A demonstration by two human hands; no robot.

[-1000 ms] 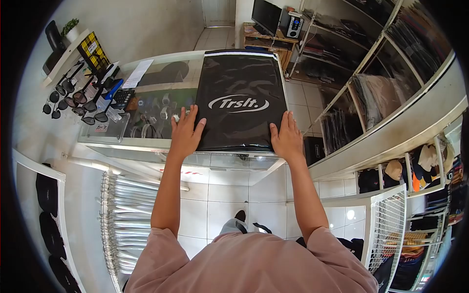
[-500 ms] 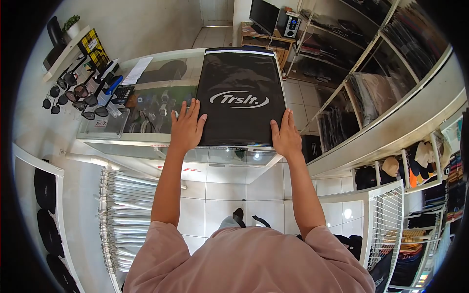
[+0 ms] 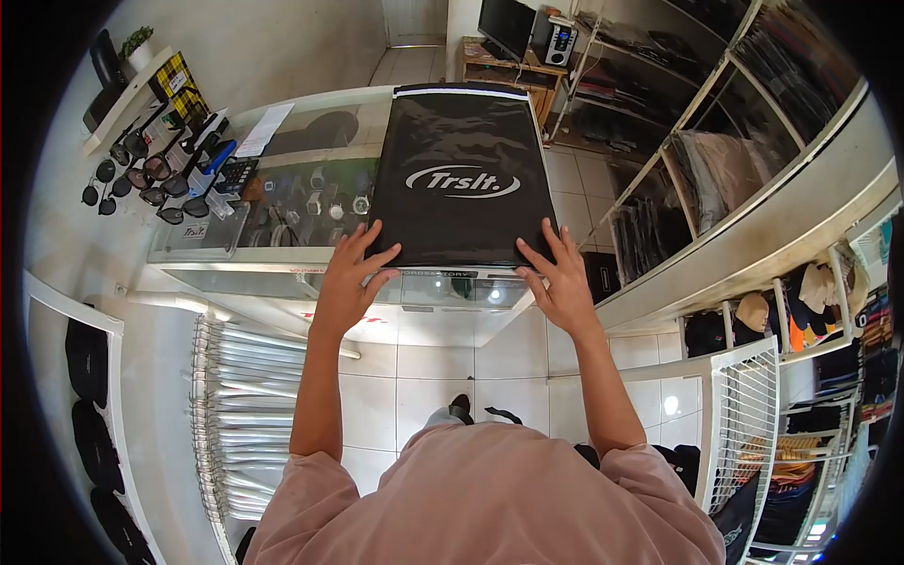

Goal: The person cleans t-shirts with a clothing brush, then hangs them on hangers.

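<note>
A black plastic mailer bag (image 3: 461, 221) with a white "Trslt." logo lies flat on the glass display counter (image 3: 311, 217). A white strip runs along its far edge. My left hand (image 3: 352, 278) rests at the bag's near left corner, fingers spread and fingertips touching it. At the near right corner is my right hand (image 3: 557, 280), its fingers also spread on the bag's edge. Neither hand grips anything. Whether something is inside the bag cannot be seen.
Watches (image 3: 336, 204) show under the glass. Sunglasses (image 3: 155, 174) on a rack, a calculator (image 3: 235, 177) and a paper sheet (image 3: 265, 130) are at the left. White hangers (image 3: 250, 414) hang below left. Shelves of packed clothes (image 3: 716, 174) line the right. A monitor (image 3: 507, 30) stands behind.
Both hands have slid nearer to me, from the bag's sides to its near corners, with fingers spread wider. The bag's near edge sits slightly farther from me.
</note>
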